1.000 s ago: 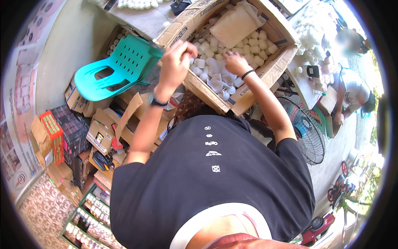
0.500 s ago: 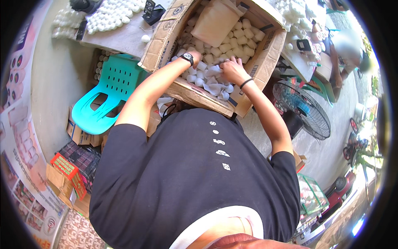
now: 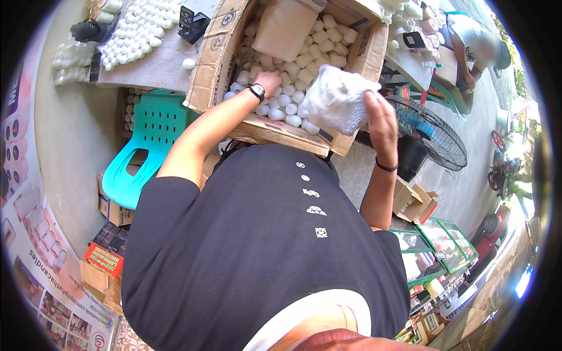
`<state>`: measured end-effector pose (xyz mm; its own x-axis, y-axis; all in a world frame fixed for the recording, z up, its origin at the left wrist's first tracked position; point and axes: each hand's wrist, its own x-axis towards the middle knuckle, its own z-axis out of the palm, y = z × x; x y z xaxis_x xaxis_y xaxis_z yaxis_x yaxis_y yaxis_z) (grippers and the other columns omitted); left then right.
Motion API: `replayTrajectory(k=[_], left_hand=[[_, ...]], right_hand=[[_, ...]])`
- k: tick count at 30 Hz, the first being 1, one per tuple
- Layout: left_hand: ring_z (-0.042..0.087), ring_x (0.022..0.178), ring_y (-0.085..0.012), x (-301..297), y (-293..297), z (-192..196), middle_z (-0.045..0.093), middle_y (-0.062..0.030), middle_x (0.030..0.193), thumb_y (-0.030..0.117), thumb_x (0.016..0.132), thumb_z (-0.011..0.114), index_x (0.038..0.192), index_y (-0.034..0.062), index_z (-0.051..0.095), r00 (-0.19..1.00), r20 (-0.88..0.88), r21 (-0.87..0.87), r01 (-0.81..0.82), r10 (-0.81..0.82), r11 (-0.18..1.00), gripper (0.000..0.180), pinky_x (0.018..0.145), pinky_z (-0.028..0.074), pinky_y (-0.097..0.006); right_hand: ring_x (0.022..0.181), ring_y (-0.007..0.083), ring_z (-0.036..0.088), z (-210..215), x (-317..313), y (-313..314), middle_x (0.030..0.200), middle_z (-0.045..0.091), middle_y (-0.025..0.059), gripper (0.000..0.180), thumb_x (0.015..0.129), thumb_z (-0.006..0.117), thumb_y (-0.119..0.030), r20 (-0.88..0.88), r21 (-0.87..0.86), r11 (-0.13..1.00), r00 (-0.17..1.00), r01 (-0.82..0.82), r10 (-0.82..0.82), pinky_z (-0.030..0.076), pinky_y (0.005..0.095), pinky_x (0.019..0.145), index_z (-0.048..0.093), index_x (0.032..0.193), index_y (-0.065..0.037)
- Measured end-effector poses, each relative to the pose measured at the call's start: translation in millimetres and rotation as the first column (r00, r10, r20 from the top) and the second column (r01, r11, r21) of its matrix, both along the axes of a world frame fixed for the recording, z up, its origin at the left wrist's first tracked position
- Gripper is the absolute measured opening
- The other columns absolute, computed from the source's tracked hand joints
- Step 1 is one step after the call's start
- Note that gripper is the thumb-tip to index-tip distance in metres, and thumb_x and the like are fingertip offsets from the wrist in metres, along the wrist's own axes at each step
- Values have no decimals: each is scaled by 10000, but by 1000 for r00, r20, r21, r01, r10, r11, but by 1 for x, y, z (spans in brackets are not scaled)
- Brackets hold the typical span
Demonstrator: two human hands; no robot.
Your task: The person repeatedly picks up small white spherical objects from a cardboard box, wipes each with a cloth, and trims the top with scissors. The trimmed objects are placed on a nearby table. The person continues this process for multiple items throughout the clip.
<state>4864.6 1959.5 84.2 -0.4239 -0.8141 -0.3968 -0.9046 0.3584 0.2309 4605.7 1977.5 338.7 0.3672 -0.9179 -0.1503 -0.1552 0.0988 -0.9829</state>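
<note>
My left hand [image 3: 268,81], with a watch on its wrist, reaches into the open cardboard box [image 3: 208,73]. It touches the short white candles [image 3: 285,99] there, and its fingertips are hidden from me. Toward the box's near right corner, my right hand [image 3: 383,127] has a crumpled white cloth [image 3: 336,99] at its fingers, raised over the candles. The thumb's hold is hidden behind the cloth. Farther back in the box, a cream-coloured flat packet [image 3: 287,29] lies on more candles.
A turquoise plastic chair [image 3: 153,126] stands at left, under a table [image 3: 155,61] bearing rows of white candles. To the right are a black standing fan [image 3: 430,131] and another person [image 3: 468,44] seated by a second table. Green-framed glass cases [image 3: 448,243] stand lower right.
My right hand has lifted the white cloth up from the candles and moved right with it. My left hand stays among the candles. The whole view has shifted slightly.
</note>
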Motion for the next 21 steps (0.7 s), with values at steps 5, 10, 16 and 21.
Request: replayTrajectory(k=[5,10,16,21], left_hand=[[620,998,-316,10,-4,4,609,-115,1109,135,659,773,966,95,678,996,-66,11,67,-66,998,324,816,527,-434],[600,969,-405,25,-7,74,636,-221,983,113,775,641,972,-19,581,890,-399,-22,-248,219,969,245,825,493,-462],[632,994,-203,48,25,187,635,-101,964,113,748,785,1021,29,538,466,-787,218,-402,404,889,378,889,502,-319],[591,1067,-143,41,38,191,560,-42,1132,21,725,807,1028,72,543,51,-912,369,-330,407,869,406,954,489,-295]], right_hand=[[1167,289,557,-13,-7,3,1243,579,175,490,939,373,-268,860,302,950,453,-82,-235,442,436,992,480,1289,59],[1067,261,621,-77,21,32,1180,616,157,441,980,381,-253,750,510,857,447,79,-488,496,428,959,448,1327,11],[459,-3,486,-84,62,22,813,656,22,255,877,597,-43,638,583,810,657,-70,-402,443,165,451,563,1129,-28],[1189,183,500,-87,78,12,1225,557,47,436,881,677,-309,697,379,915,693,-140,-183,359,353,1047,531,1216,-71]])
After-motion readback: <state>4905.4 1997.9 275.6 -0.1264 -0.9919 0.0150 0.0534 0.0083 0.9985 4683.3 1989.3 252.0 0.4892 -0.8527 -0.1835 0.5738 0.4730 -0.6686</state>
